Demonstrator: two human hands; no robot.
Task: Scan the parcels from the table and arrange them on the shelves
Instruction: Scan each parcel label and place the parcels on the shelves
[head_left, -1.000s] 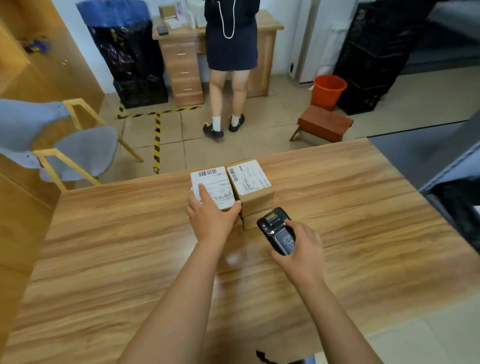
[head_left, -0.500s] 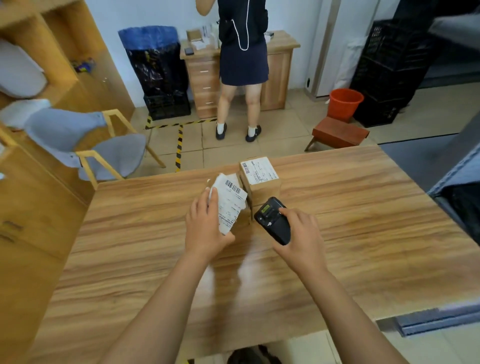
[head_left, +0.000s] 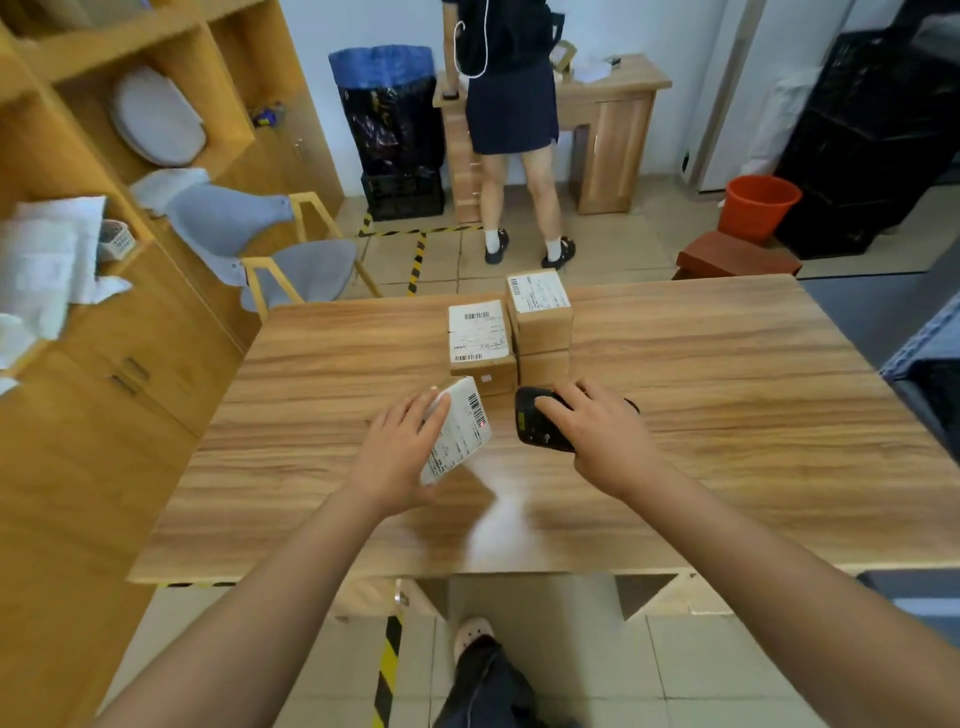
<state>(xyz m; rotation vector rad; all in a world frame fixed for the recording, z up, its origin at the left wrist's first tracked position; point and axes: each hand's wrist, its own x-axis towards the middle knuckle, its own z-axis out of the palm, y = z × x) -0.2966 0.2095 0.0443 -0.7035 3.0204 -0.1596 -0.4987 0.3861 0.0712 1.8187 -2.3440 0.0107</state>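
- Head view, looking down on a light wooden table (head_left: 727, 389) with striped grain.
- Over the table's near middle, slightly left: left hand (head_left: 400, 457), fingers curled round the edge of a small flat parcel with a white shipping label (head_left: 457, 431). Held tilted, label face turned to the right. Impossible to tell whether its lower corner touches the tabletop.
- On that label: a black barcode near the upper edge, a small red dot of light just below it, and fine print too small to read.
- Just right of that parcel, over the table's middle: right hand (head_left: 597, 436), fingers and thumb wrapped round a black handheld scanner (head_left: 535, 421). Front end towards the label, with a narrow gap between.
- Further back on the table's middle: a brown cardboard box with a white label (head_left: 480, 338), barcodes at top and bottom, text unreadable.
- Touching that box's right side: a two-high stack of brown cardboard boxes (head_left: 540, 332). White label on the top one, barcode at its left corner, print illegible.
- Left of the table: yellow-wood shelves (head_left: 156, 52) holding white and grey soft packages.
- Off the table's far left corner: a grey chair with a pale wooden frame (head_left: 291, 260).
- Beyond the table's far edge: a person in a dark skirt (head_left: 511, 104) at a wooden desk, and yellow-and-black floor tape (head_left: 415, 260).
- Off the table's far right corner: an orange bucket (head_left: 761, 205) and a reddish-brown low stool (head_left: 737, 257).
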